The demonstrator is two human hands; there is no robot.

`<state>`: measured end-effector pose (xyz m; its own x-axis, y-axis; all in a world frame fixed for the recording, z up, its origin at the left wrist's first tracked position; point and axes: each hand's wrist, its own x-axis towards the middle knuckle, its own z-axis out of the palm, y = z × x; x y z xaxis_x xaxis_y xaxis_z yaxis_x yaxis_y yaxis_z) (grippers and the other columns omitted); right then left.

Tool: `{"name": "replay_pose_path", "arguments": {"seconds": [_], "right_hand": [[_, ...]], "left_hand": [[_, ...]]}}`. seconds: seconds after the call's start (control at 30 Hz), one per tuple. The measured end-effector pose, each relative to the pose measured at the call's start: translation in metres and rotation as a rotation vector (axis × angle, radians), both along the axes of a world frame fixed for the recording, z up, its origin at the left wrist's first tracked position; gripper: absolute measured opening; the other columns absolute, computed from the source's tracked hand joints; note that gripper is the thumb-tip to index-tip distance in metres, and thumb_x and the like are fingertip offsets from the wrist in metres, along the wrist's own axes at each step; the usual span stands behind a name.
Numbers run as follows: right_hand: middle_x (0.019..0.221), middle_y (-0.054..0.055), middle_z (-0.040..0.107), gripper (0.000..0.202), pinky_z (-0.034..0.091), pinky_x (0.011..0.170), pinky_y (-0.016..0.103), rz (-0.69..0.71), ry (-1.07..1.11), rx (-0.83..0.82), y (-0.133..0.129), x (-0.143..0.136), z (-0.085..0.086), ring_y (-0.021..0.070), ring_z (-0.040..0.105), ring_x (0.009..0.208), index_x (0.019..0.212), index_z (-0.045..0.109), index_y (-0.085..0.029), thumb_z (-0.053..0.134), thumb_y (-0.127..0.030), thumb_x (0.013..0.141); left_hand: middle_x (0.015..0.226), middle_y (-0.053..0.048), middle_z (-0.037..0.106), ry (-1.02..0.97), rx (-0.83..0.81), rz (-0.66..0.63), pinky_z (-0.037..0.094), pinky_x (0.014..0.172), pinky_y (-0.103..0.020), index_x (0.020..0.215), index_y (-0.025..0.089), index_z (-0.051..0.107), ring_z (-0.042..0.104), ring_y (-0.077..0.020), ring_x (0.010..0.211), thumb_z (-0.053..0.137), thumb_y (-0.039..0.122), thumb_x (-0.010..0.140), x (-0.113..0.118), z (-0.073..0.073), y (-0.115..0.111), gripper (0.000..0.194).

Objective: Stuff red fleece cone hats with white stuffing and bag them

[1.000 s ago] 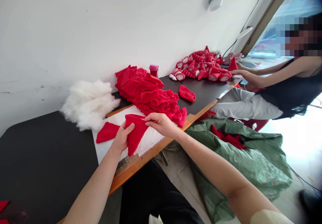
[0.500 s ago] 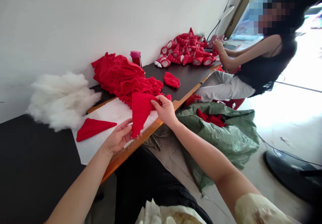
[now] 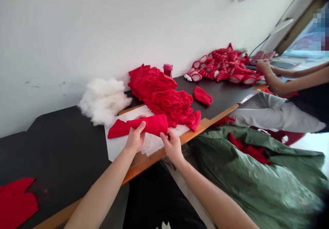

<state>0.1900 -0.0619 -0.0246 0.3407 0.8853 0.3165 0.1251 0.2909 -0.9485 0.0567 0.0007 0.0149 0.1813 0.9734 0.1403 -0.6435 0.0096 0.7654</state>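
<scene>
Both my hands hold one red cone-shaped cloth piece (image 3: 151,124) above the white paper (image 3: 117,150). My left hand (image 3: 137,134) grips it near its narrow end, thumb on top. At the wide end, the fingers of my right hand (image 3: 171,143) pinch the lower edge. Another flat red piece (image 3: 118,129) lies on the paper, partly behind the held one. Just beyond is a large heap of red cloth pieces (image 3: 164,92), with white stuffing (image 3: 102,100) to its left.
Red striped items (image 3: 223,64) are piled at the back right, near a person's hands (image 3: 266,69). A pink-lidded container (image 3: 168,70) stands by the wall. A green sack (image 3: 257,174) sits right of the table edge (image 3: 151,159). Red pieces (image 3: 17,201) lie at the lower left.
The held piece has turned from hanging tip-down to lying sideways, its wide end now toward my right hand. The view has swung left, showing more of the dark table and cropping the other person.
</scene>
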Motion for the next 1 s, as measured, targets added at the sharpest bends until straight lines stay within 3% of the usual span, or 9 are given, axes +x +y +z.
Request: {"name": "replay_pose_path", "arguments": {"seconds": [0.1, 0.23, 0.37, 0.5, 0.63, 0.7, 0.83, 1.0], "right_hand": [[0.092, 0.007, 0.061, 0.027, 0.051, 0.081, 0.038, 0.103, 0.014, 0.008, -0.002, -0.017, -0.002, 0.0218, 0.058, 0.087, 0.089, 0.059, -0.02, 0.064, -0.046, 0.082], [0.111, 0.011, 0.059, 0.043, 0.049, 0.096, 0.046, -0.014, 0.019, 0.042, -0.001, -0.023, 0.002, 0.026, 0.057, 0.106, 0.103, 0.056, -0.02, 0.072, -0.047, 0.075], [0.123, 0.012, 0.06, 0.053, 0.051, 0.098, 0.045, 0.195, 0.222, -0.01, -0.002, -0.03, 0.009, 0.0266, 0.06, 0.111, 0.116, 0.054, -0.021, 0.073, -0.049, 0.075], [0.104, 0.008, 0.068, 0.042, 0.054, 0.089, 0.041, 0.23, 0.328, -0.104, 0.0, -0.042, 0.01, 0.0247, 0.065, 0.096, 0.101, 0.061, -0.021, 0.073, -0.051, 0.075], [0.071, 0.001, 0.063, 0.04, 0.054, 0.069, 0.036, 0.161, 0.449, -0.175, 0.007, -0.044, 0.006, 0.0178, 0.057, 0.065, 0.072, 0.055, -0.022, 0.076, -0.056, 0.066], [0.068, 0.0, 0.06, 0.045, 0.053, 0.066, 0.033, 0.164, 0.539, -0.187, 0.01, -0.041, 0.005, 0.0155, 0.055, 0.061, 0.068, 0.053, -0.022, 0.081, -0.055, 0.059], [0.064, -0.002, 0.058, 0.051, 0.053, 0.066, 0.03, 0.217, 0.724, -0.238, 0.01, -0.038, 0.006, 0.0126, 0.054, 0.061, 0.061, 0.052, -0.021, 0.09, -0.05, 0.046], [0.063, -0.002, 0.06, 0.052, 0.051, 0.063, 0.027, 0.192, 0.806, -0.208, 0.015, -0.042, 0.01, 0.0115, 0.055, 0.061, 0.06, 0.054, -0.019, 0.093, -0.048, 0.042]], "left_hand": [[0.098, -0.004, 0.069, -0.09, -0.052, 0.057, 0.048, 0.095, -0.036, 0.084, 0.018, 0.064, 0.064, -0.0223, 0.102, 0.086, 0.035, 0.065, -0.007, 0.002, 0.006, 0.034], [0.083, -0.004, 0.068, -0.126, -0.073, 0.1, 0.05, 0.092, -0.038, 0.077, 0.017, 0.062, 0.067, -0.0243, 0.095, 0.083, 0.048, 0.067, -0.016, 0.001, 0.016, 0.039], [0.075, -0.004, 0.066, -0.116, -0.076, 0.131, 0.053, 0.083, -0.038, 0.075, 0.018, 0.059, 0.068, -0.0251, 0.089, 0.071, 0.071, 0.069, -0.017, 0.0, 0.017, 0.054], [0.07, -0.005, 0.065, -0.106, -0.097, 0.099, 0.053, 0.074, -0.035, 0.074, 0.018, 0.058, 0.067, -0.0241, 0.08, 0.055, 0.083, 0.072, -0.014, 0.002, 0.013, 0.064], [0.081, -0.004, 0.067, -0.114, -0.054, 0.074, 0.052, 0.072, -0.031, 0.081, 0.018, 0.061, 0.065, -0.0199, 0.077, 0.072, 0.062, 0.073, -0.015, 0.004, 0.013, 0.046], [0.084, -0.003, 0.067, -0.131, -0.052, 0.101, 0.052, 0.076, -0.031, 0.083, 0.018, 0.062, 0.065, -0.0189, 0.08, 0.08, 0.05, 0.071, -0.017, 0.004, 0.016, 0.039], [0.07, 0.001, 0.062, -0.237, -0.127, 0.172, 0.051, 0.082, -0.029, 0.073, 0.017, 0.059, 0.063, -0.0152, 0.075, 0.087, 0.042, 0.064, -0.025, 0.004, 0.028, 0.039], [0.068, 0.0, 0.063, -0.254, -0.146, 0.219, 0.052, 0.083, -0.032, 0.072, 0.018, 0.06, 0.065, -0.0173, 0.075, 0.08, 0.059, 0.067, -0.027, 0.004, 0.029, 0.046]]}}
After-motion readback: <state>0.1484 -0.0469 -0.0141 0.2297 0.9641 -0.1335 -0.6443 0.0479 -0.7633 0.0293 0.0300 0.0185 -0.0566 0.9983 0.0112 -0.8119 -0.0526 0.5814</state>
